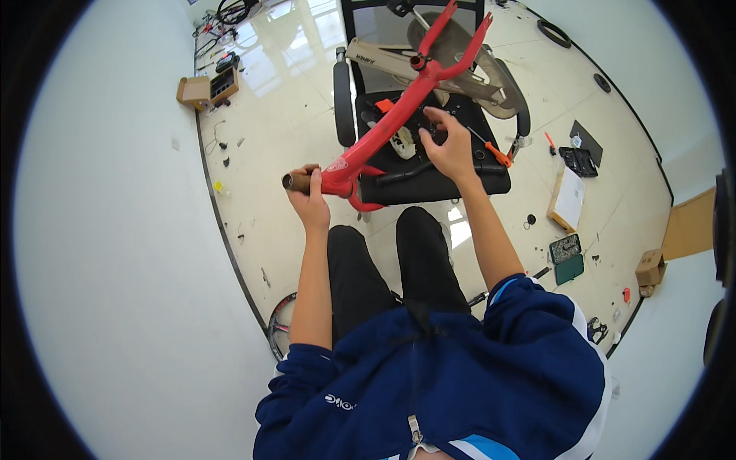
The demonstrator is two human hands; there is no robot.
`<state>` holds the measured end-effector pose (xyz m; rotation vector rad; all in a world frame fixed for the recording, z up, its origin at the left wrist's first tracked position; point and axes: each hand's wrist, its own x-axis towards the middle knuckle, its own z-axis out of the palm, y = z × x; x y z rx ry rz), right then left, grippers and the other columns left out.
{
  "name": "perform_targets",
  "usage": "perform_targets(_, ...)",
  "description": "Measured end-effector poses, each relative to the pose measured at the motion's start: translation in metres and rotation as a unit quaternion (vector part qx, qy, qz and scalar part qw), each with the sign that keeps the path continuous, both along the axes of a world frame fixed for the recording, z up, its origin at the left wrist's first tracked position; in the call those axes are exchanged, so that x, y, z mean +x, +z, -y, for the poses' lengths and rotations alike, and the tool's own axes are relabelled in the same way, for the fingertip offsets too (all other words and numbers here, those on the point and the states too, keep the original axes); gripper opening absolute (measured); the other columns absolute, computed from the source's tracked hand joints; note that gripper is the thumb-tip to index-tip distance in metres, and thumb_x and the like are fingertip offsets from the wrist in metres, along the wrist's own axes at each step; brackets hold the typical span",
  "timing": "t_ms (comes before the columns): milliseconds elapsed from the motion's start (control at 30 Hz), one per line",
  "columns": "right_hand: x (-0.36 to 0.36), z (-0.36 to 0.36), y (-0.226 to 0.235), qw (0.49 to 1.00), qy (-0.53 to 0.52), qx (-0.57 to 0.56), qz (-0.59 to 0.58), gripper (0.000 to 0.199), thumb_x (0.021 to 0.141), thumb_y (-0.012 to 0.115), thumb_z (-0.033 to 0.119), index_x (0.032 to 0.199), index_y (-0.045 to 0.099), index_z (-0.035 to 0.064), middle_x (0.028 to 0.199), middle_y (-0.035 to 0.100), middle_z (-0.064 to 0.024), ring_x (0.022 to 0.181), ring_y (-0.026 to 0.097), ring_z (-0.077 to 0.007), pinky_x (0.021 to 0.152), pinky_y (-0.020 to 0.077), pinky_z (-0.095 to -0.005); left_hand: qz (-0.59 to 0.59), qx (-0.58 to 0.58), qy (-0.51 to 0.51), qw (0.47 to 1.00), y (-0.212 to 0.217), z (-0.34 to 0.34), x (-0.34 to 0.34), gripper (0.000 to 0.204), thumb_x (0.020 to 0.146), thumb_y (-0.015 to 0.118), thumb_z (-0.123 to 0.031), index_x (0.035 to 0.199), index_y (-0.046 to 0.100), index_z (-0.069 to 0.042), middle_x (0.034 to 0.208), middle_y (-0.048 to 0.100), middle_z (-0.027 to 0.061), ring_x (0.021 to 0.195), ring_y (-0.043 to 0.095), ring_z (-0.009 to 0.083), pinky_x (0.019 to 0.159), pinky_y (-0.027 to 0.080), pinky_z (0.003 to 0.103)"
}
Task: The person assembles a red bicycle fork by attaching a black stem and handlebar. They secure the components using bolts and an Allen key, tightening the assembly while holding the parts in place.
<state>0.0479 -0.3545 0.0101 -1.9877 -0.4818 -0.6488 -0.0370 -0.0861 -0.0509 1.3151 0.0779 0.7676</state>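
Observation:
A red bicycle frame (391, 123) slants over a black office chair, its forked end pointing up and away. My left hand (310, 198) is wrapped round its near left end, where a brown tube (296, 182) with a dark open end sticks out. To the right of the frame, my right hand (451, 147) hangs above the chair seat with thumb and fingers apart, holding nothing. Beside that hand lies a screwdriver with an orange handle (498, 155). A black bent bar (402, 175) rests along the seat's front edge, and a whitish part (402, 143) lies under the frame.
Behind the frame, a large beige-grey part (452, 65) leans on the chair (491, 182). Right on the floor are a green case (569, 268), a white-topped box (566, 201) and a black tool case (578, 162). An open cardboard box (195, 93) stands by the left wall; a wheel (280, 326) lies lower left.

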Motion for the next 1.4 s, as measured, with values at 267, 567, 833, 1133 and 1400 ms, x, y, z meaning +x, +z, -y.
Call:
perform_targets(267,0.053,0.079,0.075,0.96,-0.067,-0.242,0.12,0.057,0.072,0.073,0.013,0.126,0.056,0.0041,0.125,0.06,-0.0166,0.121,0.053,-0.0323,0.103,0.0416,-0.0412,0.009,0.01,-0.014,1.0,0.003,0.003,-0.01,0.016,0.094,0.059,-0.002,0.102,0.045,-0.005,0.107,0.061,0.0108,0.101,0.057,0.0185,0.097,0.044,0.034)
perform_targets(567,0.151,0.03,0.085,0.796,-0.016,-0.596,0.098,0.039,0.067,0.073,0.023,0.1,0.066,0.0034,0.109,0.065,-0.0143,0.108,0.061,-0.0304,0.097,0.0444,-0.0397,-0.014,-0.014,-0.047,0.999,-0.007,-0.004,-0.016,0.018,0.097,0.055,-0.005,0.113,0.047,-0.003,0.118,0.059,0.0114,0.109,0.056,0.0188,0.102,0.041,0.035)
perform_targets(833,0.192,0.027,0.085,0.697,-0.014,-0.713,0.069,0.034,0.071,0.071,0.047,0.075,0.072,0.013,0.078,0.069,-0.0088,0.077,0.068,-0.0257,0.079,0.0461,-0.0398,-0.214,-0.117,-0.161,0.956,-0.104,0.016,-0.03,0.093,0.076,0.083,-0.011,0.145,0.022,-0.001,0.139,0.045,0.0159,0.122,0.052,0.0255,0.102,0.045,0.039)
perform_targets(1133,0.16,0.033,0.108,0.675,0.053,-0.711,0.189,0.033,0.073,0.069,0.043,0.059,0.067,0.0132,0.061,0.066,-0.0065,0.064,0.068,-0.0262,0.069,0.0476,-0.0373,-0.202,0.334,0.083,0.917,-0.294,0.097,0.02,0.037,0.087,0.072,-0.034,0.106,0.062,-0.003,0.079,0.064,0.0066,0.076,0.064,0.0202,0.073,0.05,0.038)
perform_targets(1400,0.094,0.051,0.16,0.702,0.014,-0.703,0.113,0.057,0.081,0.064,0.06,0.06,0.067,0.0074,0.061,0.064,-0.0112,0.061,0.068,-0.0299,0.058,0.0522,-0.0387,-0.104,-0.128,0.004,0.986,-0.112,0.074,-0.007,0.043,0.096,0.062,-0.021,0.059,0.05,-0.003,0.052,0.055,0.0045,0.05,0.058,0.0126,0.052,0.05,0.03)
